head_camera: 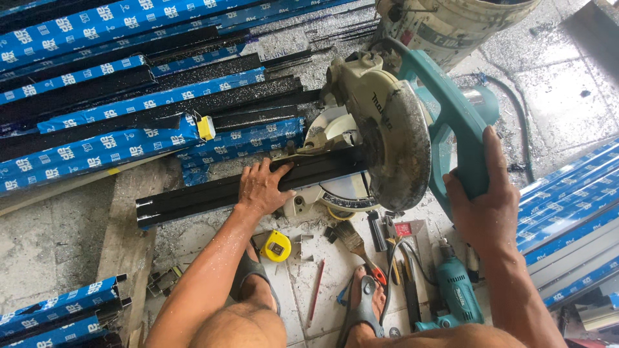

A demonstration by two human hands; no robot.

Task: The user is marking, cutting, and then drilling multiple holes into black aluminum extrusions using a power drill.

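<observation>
My left hand (261, 188) presses flat, fingers spread, on the black metal profile (219, 192) lying across frame centre under the mitre saw (380, 138). Right hand (485, 209) is closed around the saw's teal handle (461, 138), centre right. Dirty bucket (451, 26) at top right, contents not visible

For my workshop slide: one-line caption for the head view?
Left hand presses a black profile on a miter saw; right hand grips its teal handle.
</observation>
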